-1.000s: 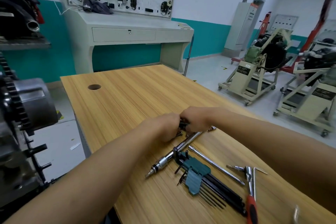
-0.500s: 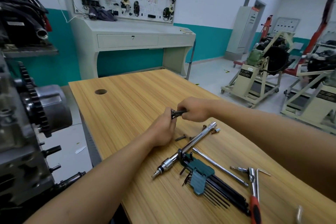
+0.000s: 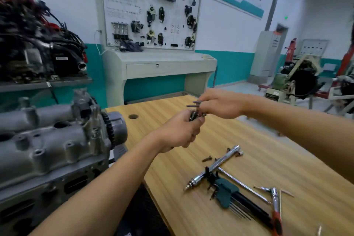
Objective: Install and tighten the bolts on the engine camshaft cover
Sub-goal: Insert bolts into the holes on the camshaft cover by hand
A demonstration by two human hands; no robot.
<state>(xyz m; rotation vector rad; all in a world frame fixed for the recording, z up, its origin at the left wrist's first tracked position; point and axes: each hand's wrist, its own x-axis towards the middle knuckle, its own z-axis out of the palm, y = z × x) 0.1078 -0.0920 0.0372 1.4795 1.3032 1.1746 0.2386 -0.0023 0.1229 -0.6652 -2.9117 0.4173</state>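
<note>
The left hand (image 3: 178, 134) is gripping a bunch of bolts (image 3: 193, 116) (dark, blurred), the right hand (image 3: 220, 104) just beyond it pinching two more. The camshaft cover (image 3: 47, 140) is sitting left of both hands; a socket wrench (image 3: 212, 168) is lying on the table (image 3: 268, 149) below them.

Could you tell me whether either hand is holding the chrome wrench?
No, the chrome wrench lies on the wooden table while the left hand and right hand hold dark bolts.
</note>
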